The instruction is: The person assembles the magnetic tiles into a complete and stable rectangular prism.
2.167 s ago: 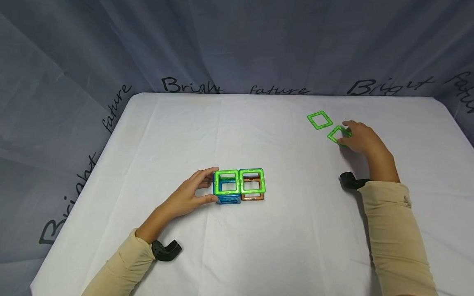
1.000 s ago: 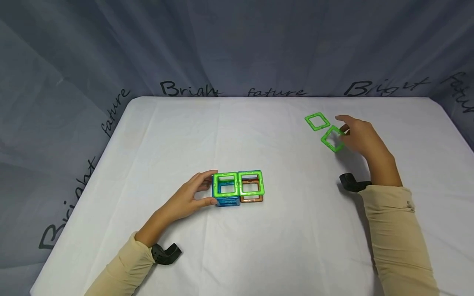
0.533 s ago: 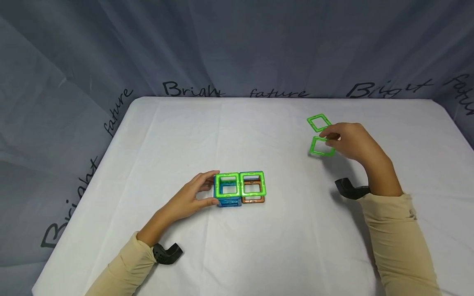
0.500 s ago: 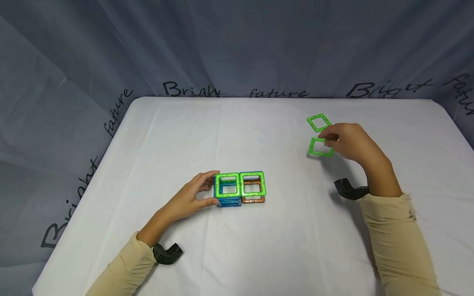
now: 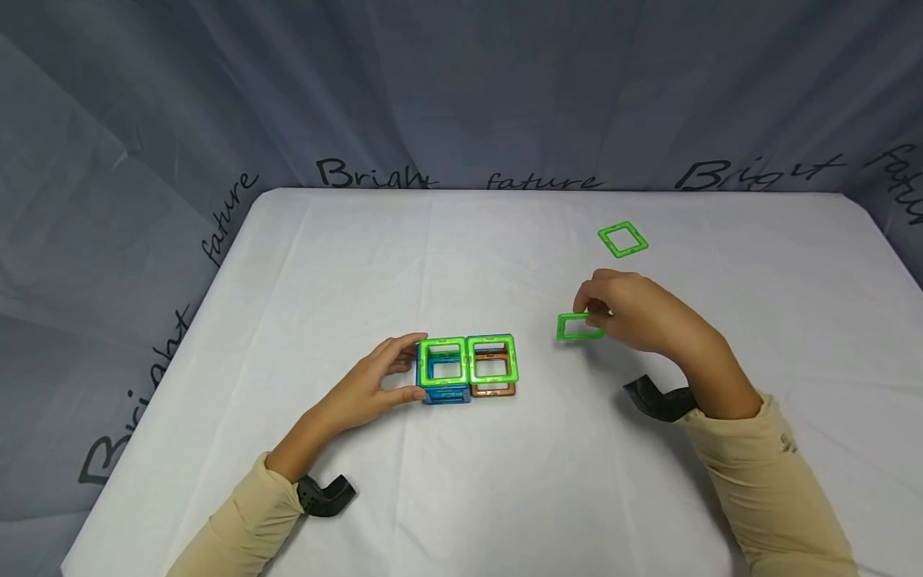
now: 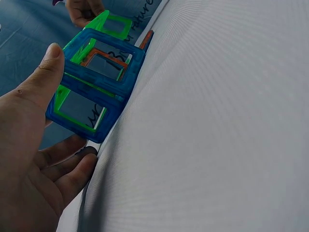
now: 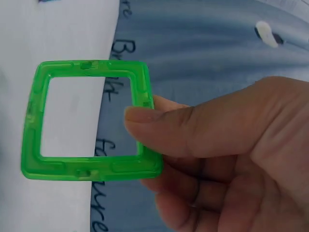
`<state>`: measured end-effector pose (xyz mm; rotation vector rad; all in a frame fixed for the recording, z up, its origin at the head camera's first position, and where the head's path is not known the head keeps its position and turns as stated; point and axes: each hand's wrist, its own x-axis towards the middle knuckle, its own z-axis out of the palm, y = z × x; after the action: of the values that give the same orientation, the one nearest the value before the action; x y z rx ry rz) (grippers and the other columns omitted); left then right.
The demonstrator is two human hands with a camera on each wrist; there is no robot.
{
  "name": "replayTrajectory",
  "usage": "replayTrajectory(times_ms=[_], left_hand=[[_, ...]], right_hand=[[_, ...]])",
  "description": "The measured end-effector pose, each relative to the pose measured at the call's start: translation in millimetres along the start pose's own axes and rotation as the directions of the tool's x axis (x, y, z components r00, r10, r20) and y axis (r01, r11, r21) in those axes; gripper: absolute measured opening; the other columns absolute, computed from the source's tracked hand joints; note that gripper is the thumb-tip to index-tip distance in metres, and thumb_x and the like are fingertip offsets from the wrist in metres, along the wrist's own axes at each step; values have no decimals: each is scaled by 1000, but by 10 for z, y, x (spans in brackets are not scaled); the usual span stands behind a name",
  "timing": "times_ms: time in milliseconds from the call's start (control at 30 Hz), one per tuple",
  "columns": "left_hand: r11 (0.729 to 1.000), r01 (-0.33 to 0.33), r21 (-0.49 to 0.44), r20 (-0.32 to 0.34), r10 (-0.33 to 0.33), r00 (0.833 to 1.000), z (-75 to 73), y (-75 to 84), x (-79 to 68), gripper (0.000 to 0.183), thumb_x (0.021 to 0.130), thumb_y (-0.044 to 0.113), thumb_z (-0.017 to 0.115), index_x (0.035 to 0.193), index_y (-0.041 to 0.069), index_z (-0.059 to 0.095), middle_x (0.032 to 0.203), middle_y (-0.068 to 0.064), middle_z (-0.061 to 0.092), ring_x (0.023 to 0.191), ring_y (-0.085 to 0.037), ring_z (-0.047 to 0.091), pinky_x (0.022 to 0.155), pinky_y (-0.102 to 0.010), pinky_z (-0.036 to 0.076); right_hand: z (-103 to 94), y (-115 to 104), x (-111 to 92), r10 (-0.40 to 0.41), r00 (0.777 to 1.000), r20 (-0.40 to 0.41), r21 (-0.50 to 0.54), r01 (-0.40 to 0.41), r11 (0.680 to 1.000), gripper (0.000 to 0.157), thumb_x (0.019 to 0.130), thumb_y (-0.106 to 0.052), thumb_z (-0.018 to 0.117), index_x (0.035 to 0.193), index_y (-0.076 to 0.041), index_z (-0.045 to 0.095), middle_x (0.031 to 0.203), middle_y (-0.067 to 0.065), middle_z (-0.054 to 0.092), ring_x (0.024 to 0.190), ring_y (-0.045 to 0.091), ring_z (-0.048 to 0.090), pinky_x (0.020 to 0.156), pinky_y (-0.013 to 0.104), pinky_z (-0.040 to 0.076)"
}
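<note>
A small block built of magnetic tiles (image 5: 468, 361) stands mid-table, with green squares on top and blue and orange ones below. My left hand (image 5: 360, 385) holds its left end, thumb at the near corner and fingers at the far one. Blue square tiles (image 6: 111, 83) face the left wrist camera. To the right of the block, my right hand (image 5: 634, 312) pinches a green square magnetic tile (image 5: 562, 327) by one edge, raised above the cloth. The right wrist view shows the thumb (image 7: 164, 128) across that tile's edge; the fingers behind are partly hidden.
Another green square tile (image 5: 633, 250) lies flat towards the back right. White cloth (image 5: 505, 497) covers the table, and a grey curtain (image 5: 461, 88) with handwriting hangs behind and beside it. Each wrist wears a black camera mount (image 5: 326, 495).
My right hand has picked up the nearer of the two loose green tiles and carried it left and towards me. The left hand has stayed on the block.
</note>
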<state>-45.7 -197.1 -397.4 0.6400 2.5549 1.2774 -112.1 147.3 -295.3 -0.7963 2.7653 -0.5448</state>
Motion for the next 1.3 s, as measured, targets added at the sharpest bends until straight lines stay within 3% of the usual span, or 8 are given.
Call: replayTrajectory(times_ms=[567, 933, 1300], left_hand=[[1000, 2, 3, -3, -2, 1000, -11, 10, -7, 74, 79, 36, 68, 140, 19, 31, 128, -5, 46, 118, -18, 49, 99, -28, 44], [1000, 1, -3, -1, -1, 1000, -6, 8, -9, 73, 79, 36, 68, 140, 20, 31, 129, -6, 45, 118, -19, 50, 99, -28, 45], [1000, -24, -7, -11, 24, 1000, -2, 18, 2, 74, 78, 33, 69, 140, 18, 31, 128, -8, 46, 117, -20, 49, 99, -30, 45]], right_hand=[[126, -279, -48, -128, 989, 70, -38, 131, 991, 21, 75, 10, 63, 83, -9, 66, 79, -2, 55, 69, 11, 49, 60, 25, 44], [183, -380, -112, -220, 973, 71, -85, 226, 970, 27, 70, 16, 61, 79, -9, 65, 73, -4, 52, 67, 10, 49, 60, 23, 45], [262, -520, -159, -269, 958, 100, -118, 280, 953, 24, 70, 10, 67, 79, -12, 63, 73, -8, 52, 68, 9, 50, 59, 21, 45]])
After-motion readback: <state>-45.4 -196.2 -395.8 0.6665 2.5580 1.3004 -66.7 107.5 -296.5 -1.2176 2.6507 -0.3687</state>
